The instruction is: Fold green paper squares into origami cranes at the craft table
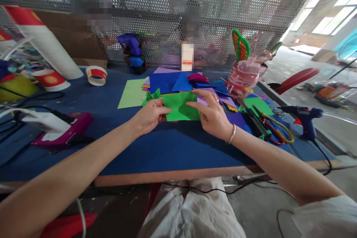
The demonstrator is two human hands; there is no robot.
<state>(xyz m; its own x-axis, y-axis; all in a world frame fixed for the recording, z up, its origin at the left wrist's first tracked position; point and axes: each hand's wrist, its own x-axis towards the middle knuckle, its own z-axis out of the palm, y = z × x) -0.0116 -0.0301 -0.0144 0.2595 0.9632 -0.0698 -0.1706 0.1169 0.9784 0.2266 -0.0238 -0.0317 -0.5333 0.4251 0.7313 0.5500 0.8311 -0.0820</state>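
**Both hands on a folded green sheet**

The left hand (150,116) pinches the left edge of the green paper (180,107), fingers closed on it, thumb on top. The right hand (212,115) grips the sheet's right side — fingers curled over its upper edge, a bracelet at the wrist. The paper sits between the two hands, just above the blue counter (167,148), partly folded with a crease showing.

Just beyond the fingertips lies a spread of coloured paper sheets (181,81). To the right of the right hand rest scissors (275,128) — and further out a blue glue gun (305,117). A pink bottle (245,76) stands beyond the right hand.
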